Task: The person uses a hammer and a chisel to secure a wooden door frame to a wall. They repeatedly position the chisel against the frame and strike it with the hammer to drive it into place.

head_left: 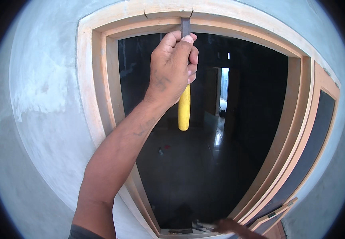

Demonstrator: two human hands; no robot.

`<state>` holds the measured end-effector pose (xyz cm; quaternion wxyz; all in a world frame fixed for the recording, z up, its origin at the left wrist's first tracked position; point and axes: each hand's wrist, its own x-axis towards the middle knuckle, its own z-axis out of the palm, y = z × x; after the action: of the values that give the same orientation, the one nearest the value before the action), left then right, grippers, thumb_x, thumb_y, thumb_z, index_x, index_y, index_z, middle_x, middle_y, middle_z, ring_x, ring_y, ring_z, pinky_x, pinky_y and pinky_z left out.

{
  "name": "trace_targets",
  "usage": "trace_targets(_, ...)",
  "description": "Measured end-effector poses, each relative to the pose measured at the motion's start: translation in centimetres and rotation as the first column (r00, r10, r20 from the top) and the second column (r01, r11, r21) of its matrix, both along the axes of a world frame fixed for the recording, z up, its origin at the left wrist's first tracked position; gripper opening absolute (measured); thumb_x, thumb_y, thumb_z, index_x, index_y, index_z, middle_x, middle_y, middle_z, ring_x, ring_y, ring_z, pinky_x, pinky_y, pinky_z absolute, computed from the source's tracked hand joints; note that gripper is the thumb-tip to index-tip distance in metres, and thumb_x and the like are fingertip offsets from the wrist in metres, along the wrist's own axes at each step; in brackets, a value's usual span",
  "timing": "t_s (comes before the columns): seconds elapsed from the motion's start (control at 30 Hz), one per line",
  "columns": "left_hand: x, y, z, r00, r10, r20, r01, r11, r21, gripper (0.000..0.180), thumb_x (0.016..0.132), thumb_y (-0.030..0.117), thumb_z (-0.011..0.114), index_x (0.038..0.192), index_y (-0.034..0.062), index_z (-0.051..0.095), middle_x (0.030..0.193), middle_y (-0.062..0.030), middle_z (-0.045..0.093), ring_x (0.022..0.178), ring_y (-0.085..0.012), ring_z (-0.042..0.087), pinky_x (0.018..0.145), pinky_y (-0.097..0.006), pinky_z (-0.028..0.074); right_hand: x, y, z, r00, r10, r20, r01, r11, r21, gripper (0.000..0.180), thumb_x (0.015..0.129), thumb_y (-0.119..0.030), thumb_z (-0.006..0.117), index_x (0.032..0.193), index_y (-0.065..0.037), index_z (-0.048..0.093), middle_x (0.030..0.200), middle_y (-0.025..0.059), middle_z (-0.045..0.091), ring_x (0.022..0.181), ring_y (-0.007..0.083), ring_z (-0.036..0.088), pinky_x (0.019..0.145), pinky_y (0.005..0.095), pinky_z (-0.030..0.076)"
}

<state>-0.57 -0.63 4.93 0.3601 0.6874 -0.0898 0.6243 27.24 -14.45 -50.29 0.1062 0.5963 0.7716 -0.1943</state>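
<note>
- I'd keep the yellow-handled, dark flat-bladed chisel (184, 107) square to the pale wooden window frame (88, 71), lining its tip up carefully beside the thin dark cut (192, 13).
- My left hand (170, 65) grips its blade and upper handle; my right hand (225, 226), low at the frame, blurs: fingers unclear.
- The chisel stands upright at the frame's top, smooth handle down.

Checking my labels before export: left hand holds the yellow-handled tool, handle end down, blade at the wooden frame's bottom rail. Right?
Wrong rail: the head view shows the blade at the wooden frame's top rail, not the bottom. The left hand does hold the yellow-handled tool, handle end down.
</note>
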Motion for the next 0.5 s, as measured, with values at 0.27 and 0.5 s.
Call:
trace_targets(0.27, 0.4, 0.3, 0.0, 1.000, -0.030, 0.002, 0.030, 1.000, -0.006, 0.025, 0.109, 0.024, 0.054, 0.121, 0.0027, 0.056, 0.080, -0.0024, 0.055, 0.053, -0.0035, 0.041, 0.047, -0.020, 0.034, -3.1, 3.9, 30.6, 0.990, 0.011, 0.141, -0.087, 0.832, 0.547, 0.041, 0.083, -0.025, 0.071, 0.121, -0.010, 0.067, 0.086, 0.0185, 0.075, 0.085, 0.0385, 0.076, 0.084, 0.0513, 0.060)
trace_targets(0.5, 0.1, 0.0, 0.1, 1.000, 0.010, 0.006, -0.010, 1.000, 0.014, 0.027, 0.109, 0.026, 0.054, 0.120, 0.0019, 0.056, 0.079, -0.0017, 0.054, 0.054, -0.0037, 0.040, 0.047, -0.019, 0.035, -7.0, 5.4, 42.0, 0.980, 0.007, 0.201, -0.147, 0.707, 0.692, 0.031, 0.080, -0.009, 0.068, 0.111, -0.007, 0.070, 0.087, 0.0183, 0.075, 0.087, 0.0359, 0.075, 0.085, 0.0490, 0.059)
